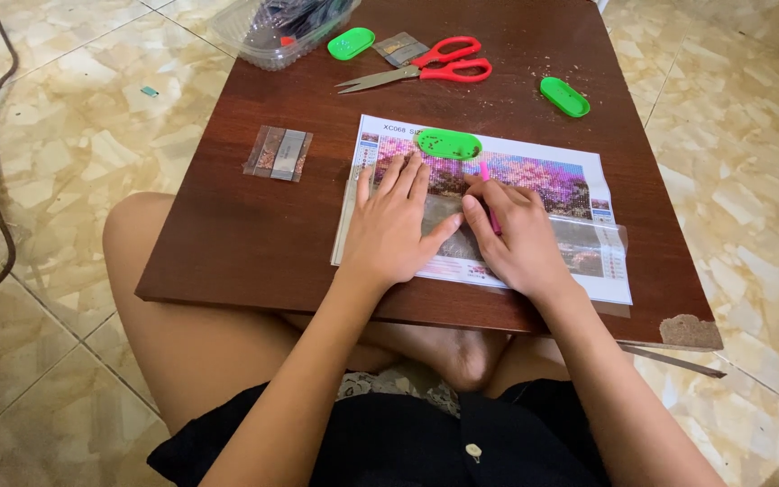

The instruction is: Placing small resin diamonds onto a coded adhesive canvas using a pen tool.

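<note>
A bead-picture canvas (543, 176) with a pink and purple scene lies on a low brown table (254, 243). My left hand (394, 225) rests flat on its left part, fingers spread, holding it down. My right hand (520, 239) grips a pink applicator pen (489, 203), whose tip points down onto the canvas just beside my left thumb. A green oval bead tray (449, 143) sits on the canvas's top edge, just beyond my fingertips. A clear protective film (601, 243) covers the canvas's lower right.
Red-handled scissors (426, 70) lie at the table's far side with two more green trays (351, 42) (564, 96). A clear plastic box (277, 27) stands at the far left corner, small bead packets (279, 153) at the left. My crossed legs sit under the table on a tiled floor.
</note>
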